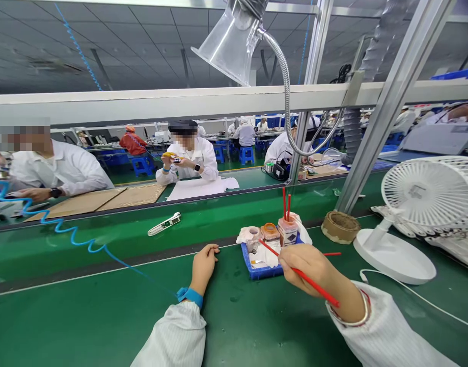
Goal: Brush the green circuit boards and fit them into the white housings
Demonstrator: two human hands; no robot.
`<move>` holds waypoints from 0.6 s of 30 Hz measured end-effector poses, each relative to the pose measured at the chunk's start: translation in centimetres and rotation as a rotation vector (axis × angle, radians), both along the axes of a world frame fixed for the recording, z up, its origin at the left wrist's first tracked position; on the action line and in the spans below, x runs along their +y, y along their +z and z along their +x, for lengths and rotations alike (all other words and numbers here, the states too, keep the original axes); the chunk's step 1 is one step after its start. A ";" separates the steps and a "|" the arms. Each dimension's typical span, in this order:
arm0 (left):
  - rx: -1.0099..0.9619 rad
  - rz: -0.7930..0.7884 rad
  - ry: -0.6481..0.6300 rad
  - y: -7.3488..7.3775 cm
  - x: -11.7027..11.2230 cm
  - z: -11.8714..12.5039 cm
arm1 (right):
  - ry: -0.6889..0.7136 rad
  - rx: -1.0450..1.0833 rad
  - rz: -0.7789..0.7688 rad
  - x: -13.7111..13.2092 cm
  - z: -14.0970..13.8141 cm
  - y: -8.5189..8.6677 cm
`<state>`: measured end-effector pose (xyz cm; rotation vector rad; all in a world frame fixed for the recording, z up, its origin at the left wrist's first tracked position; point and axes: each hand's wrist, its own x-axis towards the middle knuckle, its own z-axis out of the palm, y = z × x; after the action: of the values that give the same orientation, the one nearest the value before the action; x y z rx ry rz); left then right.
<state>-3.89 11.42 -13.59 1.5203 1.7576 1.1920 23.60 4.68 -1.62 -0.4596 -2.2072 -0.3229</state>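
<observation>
Left hand — loosely curled, holding nothing visible, resting on the green workbench; right hand — gripping a red stick, just beside the blue tray.

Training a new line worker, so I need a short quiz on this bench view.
1. What does the right hand hold?
2. True or false: the left hand grips the blue tray.
3. How many red sticks stand in the jar?

Key:
1. A red stick.
2. False: it rests on the green bench, apart from the tray.
3. Two.
</observation>
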 end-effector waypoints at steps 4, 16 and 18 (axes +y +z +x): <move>-0.004 -0.002 0.003 0.0 0.0 0.0 | -0.030 0.108 -0.029 -0.1 0.0 -0.4; -0.014 0.001 0.009 -0.1 0.1 0.0 | -0.202 0.369 -0.073 -1.1 -0.9 -1.0; -0.014 0.000 0.011 0.0 0.0 0.0 | -0.205 0.368 -0.070 -1.2 -1.0 -1.0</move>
<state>-3.88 11.45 -13.59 1.5007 1.7587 1.2048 22.60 3.52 -2.66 -0.7262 -1.8211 -0.2469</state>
